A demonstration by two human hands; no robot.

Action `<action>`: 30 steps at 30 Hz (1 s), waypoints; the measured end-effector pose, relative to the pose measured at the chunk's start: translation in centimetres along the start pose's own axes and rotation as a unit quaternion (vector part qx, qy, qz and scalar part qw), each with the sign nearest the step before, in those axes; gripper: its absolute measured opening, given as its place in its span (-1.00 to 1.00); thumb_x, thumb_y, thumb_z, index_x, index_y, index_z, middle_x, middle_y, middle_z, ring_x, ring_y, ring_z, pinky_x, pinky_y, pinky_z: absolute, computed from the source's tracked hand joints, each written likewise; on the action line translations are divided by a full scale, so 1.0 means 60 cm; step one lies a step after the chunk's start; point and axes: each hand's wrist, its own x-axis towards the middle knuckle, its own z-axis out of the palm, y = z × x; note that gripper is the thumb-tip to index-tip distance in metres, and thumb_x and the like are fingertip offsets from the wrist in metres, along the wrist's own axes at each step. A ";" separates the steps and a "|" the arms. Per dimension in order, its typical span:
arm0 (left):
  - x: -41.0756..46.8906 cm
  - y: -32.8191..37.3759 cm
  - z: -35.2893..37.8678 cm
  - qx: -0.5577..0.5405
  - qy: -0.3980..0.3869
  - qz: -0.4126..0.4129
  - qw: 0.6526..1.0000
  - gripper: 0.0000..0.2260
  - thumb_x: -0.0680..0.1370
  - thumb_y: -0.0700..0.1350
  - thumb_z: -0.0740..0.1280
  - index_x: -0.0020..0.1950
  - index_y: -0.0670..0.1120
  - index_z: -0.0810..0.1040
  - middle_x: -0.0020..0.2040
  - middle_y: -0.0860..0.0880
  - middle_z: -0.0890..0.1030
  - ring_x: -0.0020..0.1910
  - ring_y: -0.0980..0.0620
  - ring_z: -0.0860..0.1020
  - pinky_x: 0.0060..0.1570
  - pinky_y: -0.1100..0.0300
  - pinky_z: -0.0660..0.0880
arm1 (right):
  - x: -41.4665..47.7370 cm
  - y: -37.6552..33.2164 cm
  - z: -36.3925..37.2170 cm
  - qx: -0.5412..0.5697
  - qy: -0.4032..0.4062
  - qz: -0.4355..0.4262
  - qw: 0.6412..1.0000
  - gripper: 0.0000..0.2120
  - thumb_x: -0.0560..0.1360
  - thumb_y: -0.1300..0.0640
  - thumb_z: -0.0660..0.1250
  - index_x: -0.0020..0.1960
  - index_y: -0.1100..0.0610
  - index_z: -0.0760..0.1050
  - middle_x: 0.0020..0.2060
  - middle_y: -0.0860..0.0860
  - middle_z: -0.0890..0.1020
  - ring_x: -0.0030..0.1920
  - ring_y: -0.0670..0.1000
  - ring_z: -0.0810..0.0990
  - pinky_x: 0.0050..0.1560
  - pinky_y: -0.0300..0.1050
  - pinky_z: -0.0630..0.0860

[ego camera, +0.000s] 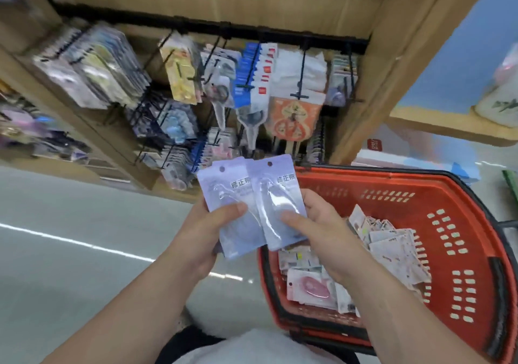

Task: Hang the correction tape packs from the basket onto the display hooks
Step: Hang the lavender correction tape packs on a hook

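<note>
I have two pale lilac correction tape packs in the middle of the frame, held up side by side in front of the display. The left pack [229,223] sits in the grip of my left hand [200,232], thumb across its front and fingers curled behind. The right pack [276,195] is pinched the same way by my right hand [318,223], and its edge overlaps the left pack's right side. Each pack has a round hang hole [270,164] near its top edge and a clear blister over the tape. The printed characters 修正带 are readable on the left pack, and the same characters show on the right one, cut at the edge.

To the lower right is the red plastic shopping basket [462,251] with black rim trim. A loose heap of more packs [392,248] lies inside it, among them a pink one [309,289] lying flat near the front. Their print is too small to read.

Across the upper half a black rail [224,31] in a wooden shelf unit [372,63] carries black display hooks [300,83] loaded with hanging stationery cards, including a row of blue and white cards [253,72]. Motion blur keeps me from reading any of them. A small red label [375,143] at mid right is also unreadable. Grey floor [70,251] fills the lower left.
</note>
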 end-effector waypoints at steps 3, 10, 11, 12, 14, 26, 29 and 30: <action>-0.010 0.037 -0.131 -0.016 0.011 0.014 1.000 -0.35 0.25 0.02 0.53 0.34 -0.06 0.60 0.19 -0.14 0.73 0.09 -0.14 0.72 0.19 -0.21 0.46 | 0.033 -0.021 0.134 0.013 0.020 -0.003 1.000 -0.82 0.60 0.26 0.36 0.20 0.16 0.55 0.04 0.10 0.73 -0.04 0.08 0.70 -0.11 0.07 0.59; -0.047 0.149 -0.409 -0.040 0.044 0.035 0.998 -0.25 0.21 0.05 0.54 0.41 -0.01 0.54 0.19 -0.10 0.72 0.04 -0.06 0.71 0.12 -0.08 0.50 | 0.106 -0.105 0.400 0.006 0.040 -0.020 0.999 -0.86 0.60 0.19 0.38 0.15 0.08 0.58 -0.04 -0.03 0.74 -0.14 -0.05 0.69 -0.24 -0.19 0.57; -0.050 0.167 -0.437 -0.047 0.053 0.040 0.997 -0.26 0.21 0.05 0.54 0.40 0.01 0.55 0.19 -0.10 0.72 0.05 -0.06 0.70 0.14 -0.10 0.50 | 0.116 -0.118 0.429 0.006 0.034 -0.021 0.999 -0.84 0.61 0.19 0.37 0.18 0.09 0.57 0.00 -0.01 0.75 -0.09 -0.02 0.71 -0.17 -0.14 0.59; -0.052 0.184 -0.463 -0.054 0.058 0.046 0.996 -0.27 0.21 0.05 0.54 0.39 0.01 0.56 0.19 -0.10 0.73 0.05 -0.07 0.70 0.17 -0.13 0.48 | 0.127 -0.129 0.457 0.004 0.028 -0.023 0.999 -0.82 0.62 0.18 0.36 0.21 0.09 0.57 0.03 0.00 0.74 -0.04 0.00 0.72 -0.10 -0.09 0.60; -0.052 0.216 -0.506 -0.065 0.072 0.061 0.993 -0.25 0.19 0.06 0.54 0.40 0.00 0.55 0.16 -0.08 0.73 0.05 -0.08 0.70 0.20 -0.17 0.47 | 0.149 -0.148 0.505 0.005 0.017 -0.030 0.999 -0.80 0.63 0.18 0.34 0.24 0.09 0.56 0.06 0.00 0.74 0.01 0.02 0.73 -0.03 -0.07 0.60; 0.044 0.407 -0.704 -0.080 0.144 0.162 0.973 -0.45 0.39 -0.11 0.41 0.40 -0.10 0.56 0.11 -0.10 0.74 -0.01 -0.07 0.72 -0.08 0.04 0.69 | 0.374 -0.288 0.683 -0.048 -0.045 -0.123 0.990 -0.85 0.62 0.18 0.36 0.11 -0.04 0.57 -0.05 -0.14 0.73 -0.07 -0.11 0.71 -0.11 -0.20 0.57; 0.078 0.454 -0.740 -0.080 0.149 0.171 0.971 -0.42 0.39 -0.10 0.44 0.43 -0.12 0.56 0.23 -0.17 0.71 0.11 -0.17 0.70 0.10 -0.10 0.64 | 0.440 -0.336 0.718 -0.066 -0.074 -0.153 0.983 -0.81 0.63 0.16 0.36 0.16 -0.08 0.56 0.02 -0.14 0.72 0.03 -0.08 0.70 0.07 -0.03 0.61; 0.089 0.468 -0.750 -0.082 0.151 0.175 0.969 -0.43 0.40 -0.10 0.43 0.43 -0.12 0.56 0.25 -0.19 0.70 0.12 -0.18 0.70 0.10 -0.10 0.64 | 0.462 -0.351 0.729 -0.069 -0.082 -0.163 0.981 -0.81 0.63 0.16 0.36 0.17 -0.09 0.55 0.03 -0.15 0.71 0.04 -0.08 0.70 0.08 -0.01 0.60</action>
